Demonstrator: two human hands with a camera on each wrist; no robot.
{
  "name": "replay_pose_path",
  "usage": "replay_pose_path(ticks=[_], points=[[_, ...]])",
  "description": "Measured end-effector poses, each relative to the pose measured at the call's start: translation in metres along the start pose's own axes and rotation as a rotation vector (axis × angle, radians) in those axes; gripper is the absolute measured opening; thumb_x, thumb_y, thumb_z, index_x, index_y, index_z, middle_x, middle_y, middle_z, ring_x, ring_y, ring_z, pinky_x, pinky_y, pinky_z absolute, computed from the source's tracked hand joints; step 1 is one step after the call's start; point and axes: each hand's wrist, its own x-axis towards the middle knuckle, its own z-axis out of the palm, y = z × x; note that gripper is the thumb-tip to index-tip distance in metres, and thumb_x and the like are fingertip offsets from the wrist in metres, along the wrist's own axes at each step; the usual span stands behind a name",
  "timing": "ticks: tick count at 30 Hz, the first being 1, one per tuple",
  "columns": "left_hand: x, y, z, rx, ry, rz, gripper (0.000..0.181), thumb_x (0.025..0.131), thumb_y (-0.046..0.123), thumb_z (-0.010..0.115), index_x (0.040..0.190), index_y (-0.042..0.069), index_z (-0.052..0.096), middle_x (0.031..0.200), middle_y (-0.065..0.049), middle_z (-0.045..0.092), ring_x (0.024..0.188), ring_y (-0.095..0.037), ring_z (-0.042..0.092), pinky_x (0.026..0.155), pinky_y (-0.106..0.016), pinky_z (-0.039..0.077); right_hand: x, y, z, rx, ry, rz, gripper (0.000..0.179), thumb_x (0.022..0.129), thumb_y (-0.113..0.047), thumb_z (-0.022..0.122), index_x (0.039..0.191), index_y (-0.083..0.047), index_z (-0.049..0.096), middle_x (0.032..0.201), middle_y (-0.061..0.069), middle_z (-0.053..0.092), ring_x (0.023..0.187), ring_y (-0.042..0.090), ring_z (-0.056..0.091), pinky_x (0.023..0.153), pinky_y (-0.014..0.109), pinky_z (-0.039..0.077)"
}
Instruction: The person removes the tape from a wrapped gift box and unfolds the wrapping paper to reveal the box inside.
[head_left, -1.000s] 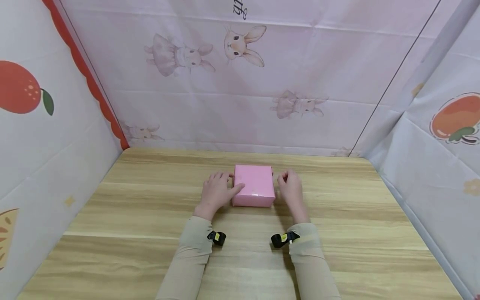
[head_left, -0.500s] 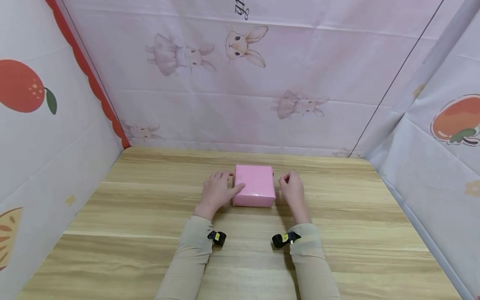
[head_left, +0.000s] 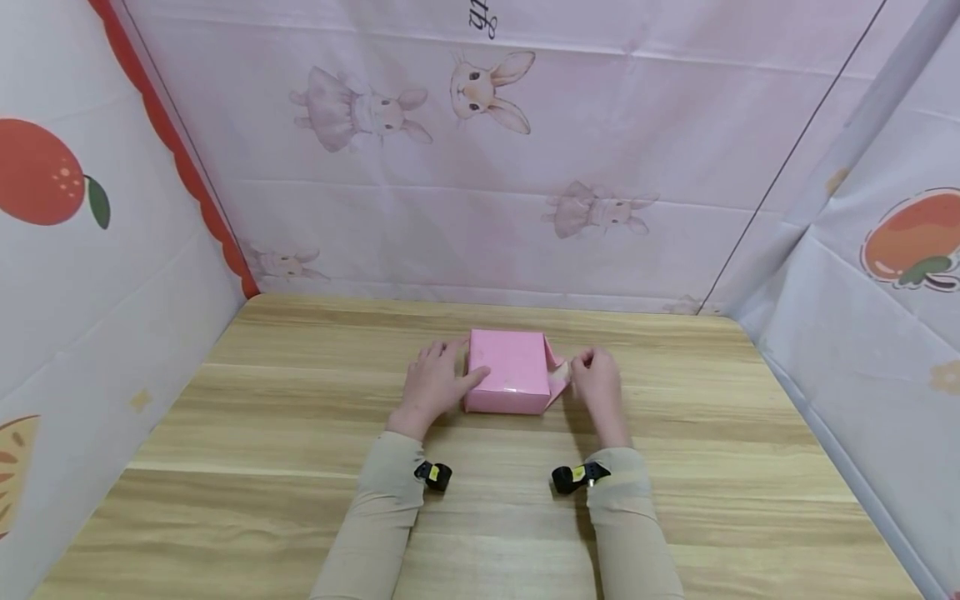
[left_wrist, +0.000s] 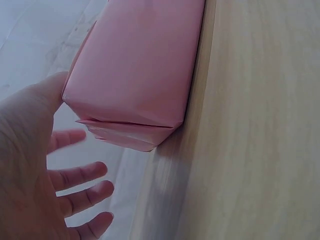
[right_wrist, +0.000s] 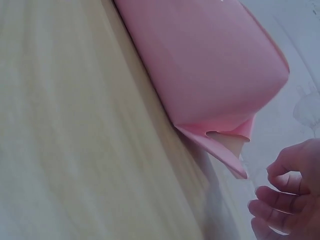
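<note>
A box-shaped parcel wrapped in glossy pink paper (head_left: 508,358) lies on the table. Its left end shows folded paper flaps (left_wrist: 130,135). At its right end, loose flaps (right_wrist: 215,150) stick outward with a pale surface between them. My left hand (head_left: 435,379) rests its thumb on the parcel's top near the left edge, the other fingers spread and slightly bent past that end. Just right of the loose flaps is my right hand (head_left: 597,382), thumb and forefinger brought together, other fingers curled. A gap shows between them and the pink flap; I cannot tell whether they pinch anything.
The light wood-grain table (head_left: 300,500) extends around the parcel. A pink cloth backdrop (head_left: 660,108) with rabbits rises behind it. White fruit-printed cloths stand at the left (head_left: 97,308) and right (head_left: 847,275). Black straps sit at both wrists.
My right hand has moved a little to the right, and the flaps at the parcel's right end have opened outward. My left hand and the parcel have stayed in place.
</note>
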Motion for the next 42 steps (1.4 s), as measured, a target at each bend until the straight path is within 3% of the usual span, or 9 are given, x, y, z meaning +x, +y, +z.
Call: replay_pose_path(ticks=[6, 16, 23, 29, 37, 42], points=[[0.0, 0.0, 0.0, 0.037, -0.019, 0.03, 0.068, 0.09, 0.067, 0.049, 0.15, 0.037, 0.036, 0.143, -0.012, 0.046, 0.129, -0.033, 0.044, 0.097, -0.054, 0.044, 0.0, 0.001, -0.004, 0.001, 0.0, 0.008, 0.013, 0.09, -0.012, 0.052, 0.093, -0.002, 0.059, 0.093, 0.014, 0.06, 0.083, 0.026, 0.055, 0.069, 0.032, 0.048], [-0.002, 0.003, -0.004, 0.063, 0.014, 0.024, 0.068, 0.088, 0.068, 0.052, 0.143, 0.029, 0.048, 0.148, -0.012, 0.043, 0.134, -0.035, 0.04, 0.101, -0.059, 0.041, 0.001, 0.005, -0.008, 0.003, 0.096, -0.018, 0.016, 0.09, -0.013, 0.051, 0.086, -0.001, 0.061, 0.087, 0.015, 0.061, 0.08, 0.027, 0.055, 0.067, 0.033, 0.045], [0.0, 0.0, -0.002, 0.032, 0.065, 0.033, 0.054, 0.09, 0.061, 0.055, 0.128, 0.023, 0.058, 0.148, -0.011, 0.043, 0.137, -0.033, 0.039, 0.104, -0.058, 0.04, 0.0, 0.004, -0.01, 0.02, 0.112, -0.025, 0.023, 0.095, -0.017, 0.05, 0.094, 0.002, 0.063, 0.094, 0.019, 0.063, 0.087, 0.032, 0.058, 0.078, 0.043, 0.049], [0.0, 0.001, -0.004, 0.003, 0.114, 0.083, 0.041, 0.092, 0.05, 0.06, 0.114, 0.015, 0.063, 0.128, -0.006, 0.061, 0.125, -0.026, 0.051, 0.105, -0.049, 0.043, 0.0, 0.001, -0.009, 0.022, 0.089, -0.023, 0.023, 0.095, -0.018, 0.05, 0.095, 0.001, 0.063, 0.097, 0.019, 0.064, 0.089, 0.031, 0.058, 0.078, 0.042, 0.05], [-0.001, 0.003, -0.004, 0.047, 0.145, 0.086, 0.04, 0.093, 0.047, 0.061, 0.118, 0.017, 0.064, 0.123, -0.005, 0.066, 0.121, -0.028, 0.055, 0.106, -0.05, 0.041, -0.003, -0.009, -0.005, 0.016, 0.069, -0.083, 0.024, 0.096, -0.019, 0.052, 0.095, 0.003, 0.063, 0.097, 0.021, 0.064, 0.09, 0.033, 0.061, 0.079, 0.043, 0.052], [-0.002, 0.006, -0.005, 0.041, 0.183, 0.123, 0.032, 0.093, 0.043, 0.063, 0.111, 0.017, 0.068, 0.097, 0.0, 0.07, 0.099, -0.023, 0.062, 0.09, -0.045, 0.048, -0.007, -0.019, 0.002, 0.052, 0.049, -0.146, 0.025, 0.095, -0.021, 0.056, 0.098, 0.003, 0.064, 0.099, 0.021, 0.063, 0.09, 0.032, 0.06, 0.08, 0.042, 0.053]])
